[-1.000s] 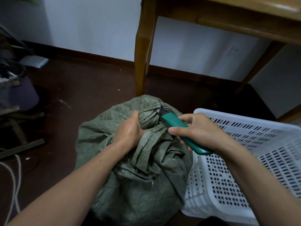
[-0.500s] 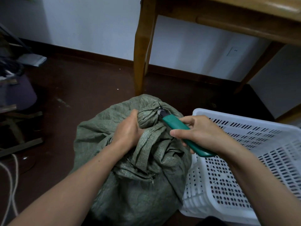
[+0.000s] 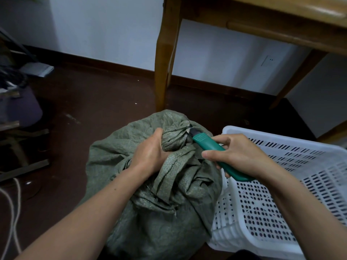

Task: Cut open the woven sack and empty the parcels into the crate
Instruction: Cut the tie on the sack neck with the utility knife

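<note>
Dark brown floor (image 3: 97, 113) ran back to a pale wall (image 3: 112, 34) with a dark skirting board, and a wooden table leg (image 3: 163, 62) stood just behind the work. On the floor in the middle sat the green woven sack (image 3: 150, 212), full and rumpled, its top gathered into a bunched neck. A thin black cord (image 3: 176, 130) was tied round that neck, so the sack was closed.

The left hand (image 3: 150, 152) gripped the gathered cloth just below the tie, fingers curled tight into the folds and the thumb up beside the knot. The right hand (image 3: 236, 154) held a green utility knife (image 3: 208, 145), its fingers wrapped round the handle and the thumb stretched along the near side. The knife pointed up and to the left, its dark tip right at the cord on the neck; whether the blade had bitten into the cord could not be told.

A white plastic crate (image 3: 281, 194) with perforated walls stood at the right of the sack, its near wall pressed against the cloth. No parcels showed inside it. A pale rope (image 3: 13, 203) lay looped on the floor at the far left, well apart from the sack.
</note>
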